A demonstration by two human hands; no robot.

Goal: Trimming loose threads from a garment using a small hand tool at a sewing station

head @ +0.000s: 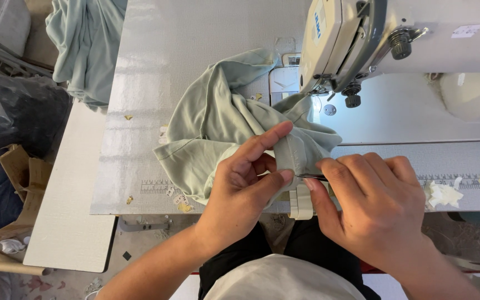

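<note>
So both hands are pinching the same spot: left hand (248, 180) grips a ribbed band (291, 155) on the pale green garment (218, 122), right hand (376, 203) is closed on a thin dark tool (311, 176) poked at that band. Garment's bunched on the bench (156, 66), short of the sewing machine (356, 39) needle. Looks like prep, nothing under the foot yet. More green cloth (84, 39) hangs off the far-left edge.

The left hand (245, 178) pinches the ribbed edge of a pale green garment (223, 119). Just right of it, the right hand (376, 203) grips a thin dark tool (310, 176). A sewing machine (362, 39) stands beyond both hands.
</note>
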